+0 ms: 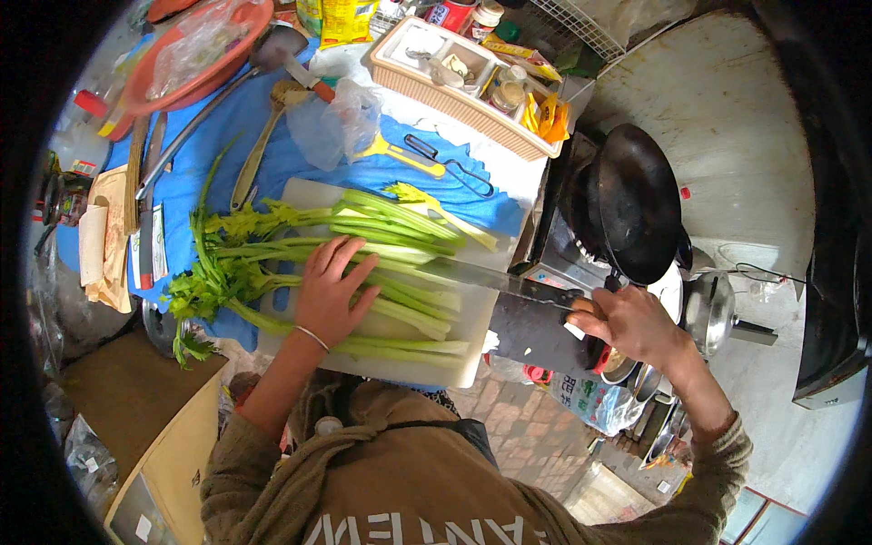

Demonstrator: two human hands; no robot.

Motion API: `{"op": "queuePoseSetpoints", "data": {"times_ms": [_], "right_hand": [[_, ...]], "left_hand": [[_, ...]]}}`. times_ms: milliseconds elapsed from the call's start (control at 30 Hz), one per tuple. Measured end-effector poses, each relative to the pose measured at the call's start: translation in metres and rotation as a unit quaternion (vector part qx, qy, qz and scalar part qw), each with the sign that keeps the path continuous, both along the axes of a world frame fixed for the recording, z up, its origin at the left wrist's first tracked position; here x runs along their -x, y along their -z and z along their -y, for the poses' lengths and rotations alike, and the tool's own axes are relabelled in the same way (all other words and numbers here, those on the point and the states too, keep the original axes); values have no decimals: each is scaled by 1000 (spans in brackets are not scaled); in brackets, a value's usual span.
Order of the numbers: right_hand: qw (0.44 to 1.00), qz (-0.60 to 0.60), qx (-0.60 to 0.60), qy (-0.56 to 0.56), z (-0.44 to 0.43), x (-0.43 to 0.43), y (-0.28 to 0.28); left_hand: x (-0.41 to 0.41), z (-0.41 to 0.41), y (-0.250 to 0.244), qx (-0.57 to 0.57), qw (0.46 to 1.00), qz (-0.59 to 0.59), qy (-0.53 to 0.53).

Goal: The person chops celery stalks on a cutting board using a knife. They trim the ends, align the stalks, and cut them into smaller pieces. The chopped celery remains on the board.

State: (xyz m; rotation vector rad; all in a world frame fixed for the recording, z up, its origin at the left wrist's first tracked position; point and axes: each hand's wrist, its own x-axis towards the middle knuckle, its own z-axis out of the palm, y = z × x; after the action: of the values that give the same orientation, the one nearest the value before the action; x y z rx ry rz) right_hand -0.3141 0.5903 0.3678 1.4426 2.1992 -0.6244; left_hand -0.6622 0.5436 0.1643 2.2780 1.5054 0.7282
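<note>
My left hand [332, 289] lies palm down, fingers spread, over pale green celery stalks [398, 221] on a white plastic cutting board [453, 375]. In my right hand [633, 323] is the wooden handle of a kitchen knife [497, 281]. The blade points left, and its tip is over the right part of the stalks; whether it touches them I cannot tell. Leafy celery tops [187, 293] hang past the board's left side onto a blue cloth [269, 163]. A short celery piece [470, 228] lies slanted at the board's far right corner.
A yellow peeler [409, 158] and a wooden-handled brush [259, 153] lie beyond the board. Farther back stand a beige divided organizer [463, 102] and an orange basin [194, 61]. To the right, a black wok [640, 204] is tilted by the stove, with a steel lid [708, 313] nearby.
</note>
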Motion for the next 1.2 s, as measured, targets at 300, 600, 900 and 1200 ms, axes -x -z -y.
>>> {"op": "queuePoseSetpoints", "data": {"times_ms": [300,600,900,1200], "right_hand": [[993,-34,19,110,32,-28,-22],[948,-138,43,282,71,-20,3],[933,-176,28,312,58,-11,22],[961,-179,-10,209,23,24,30]], "left_hand": [[3,1,-1,-36,999,2,2],[-5,-54,-25,-106,993,-3,-52],[11,-38,-9,-53,998,-18,-12],[47,-59,3,-22,995,28,-95]]}}
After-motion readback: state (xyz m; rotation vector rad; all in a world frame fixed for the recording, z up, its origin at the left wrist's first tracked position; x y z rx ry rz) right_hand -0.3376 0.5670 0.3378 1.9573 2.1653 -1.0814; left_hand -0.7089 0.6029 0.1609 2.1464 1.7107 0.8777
